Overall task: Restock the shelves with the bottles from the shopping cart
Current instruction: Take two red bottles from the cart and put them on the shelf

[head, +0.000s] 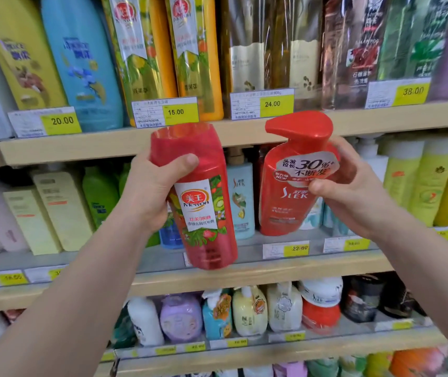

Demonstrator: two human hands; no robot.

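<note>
My left hand (149, 186) grips a red Mewon bottle (204, 213) with a fruit-printed label, held slightly tilted in front of the middle shelf (244, 276). My right hand (353, 186) holds a red Slek pump bottle (291, 191) with a red pump head and a white 30% sticker, thumb across its front. That pump bottle is at the middle shelf's front, beside a pale blue Slek bottle (242, 200); whether its base rests on the shelf I cannot tell. No shopping cart is in view.
The top shelf (108, 148) carries tall yellow, blue, orange and wrapped bottles with price tags (180, 112). Cream, green and yellow bottles fill the middle shelf on both sides. The lower shelf (271, 352) holds several small pump bottles.
</note>
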